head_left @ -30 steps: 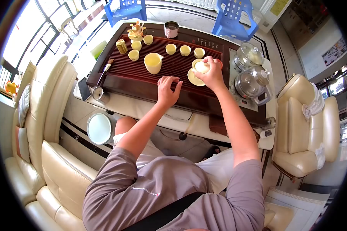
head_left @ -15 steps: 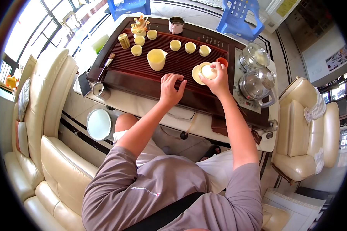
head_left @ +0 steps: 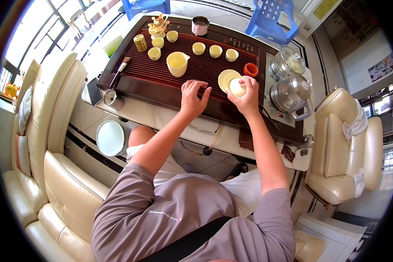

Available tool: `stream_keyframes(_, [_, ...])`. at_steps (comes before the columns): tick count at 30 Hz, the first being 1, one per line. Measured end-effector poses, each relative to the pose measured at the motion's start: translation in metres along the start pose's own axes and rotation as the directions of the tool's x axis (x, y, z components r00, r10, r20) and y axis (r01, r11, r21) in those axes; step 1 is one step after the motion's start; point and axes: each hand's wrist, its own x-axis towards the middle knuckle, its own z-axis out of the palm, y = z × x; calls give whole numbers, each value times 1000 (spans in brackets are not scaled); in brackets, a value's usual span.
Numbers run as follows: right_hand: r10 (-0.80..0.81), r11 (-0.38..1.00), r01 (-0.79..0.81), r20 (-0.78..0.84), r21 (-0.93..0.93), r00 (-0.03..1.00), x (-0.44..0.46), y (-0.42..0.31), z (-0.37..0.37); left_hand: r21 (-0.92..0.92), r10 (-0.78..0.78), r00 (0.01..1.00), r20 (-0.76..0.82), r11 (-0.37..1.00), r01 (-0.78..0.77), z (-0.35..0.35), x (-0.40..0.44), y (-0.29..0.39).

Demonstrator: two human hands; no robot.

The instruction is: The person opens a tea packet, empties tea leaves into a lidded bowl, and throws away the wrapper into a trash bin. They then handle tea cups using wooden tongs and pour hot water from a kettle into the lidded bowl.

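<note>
My right hand (head_left: 247, 97) grips a cream gaiwan (head_left: 236, 88) with its fingers around the rim and on the lid knob. Partly behind the gaiwan is a pale yellow saucer (head_left: 225, 77); whether they touch I cannot tell. A small red-orange cup (head_left: 250, 69) stands just beyond my right fingers. Over the front edge of the slatted tea tray (head_left: 144, 89) hovers my left hand (head_left: 194, 98), fingers curved and apart, with nothing in it. A pale yellow pitcher (head_left: 177, 65) stands upright beyond it.
Several small cups (head_left: 198, 48) stand on the tray, with a brush (head_left: 123, 66), a gold container (head_left: 140, 43) and a tea figurine (head_left: 158, 25). A pink mug (head_left: 200, 28) is at the back. Glass kettles (head_left: 288, 97) occupy the right side. A bin (head_left: 111, 139) stands below left.
My right hand has shifted slightly toward me with the gaiwan, showing more of the saucer and the red-orange cup. The left hand keeps nearly the same pose.
</note>
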Motion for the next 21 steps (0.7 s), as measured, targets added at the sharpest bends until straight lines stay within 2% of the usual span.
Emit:
stream_keyframes(12, [7, 1000, -4, -127, 25, 992, -16, -2, 7, -3, -16, 1000, 0, 1000, 16, 2, -1, -2])
stream_keyframes(21, [31, 999, -28, -94, 33, 995, -14, -3, 5, -17, -29, 1000, 1, 999, 29, 2, -1, -2])
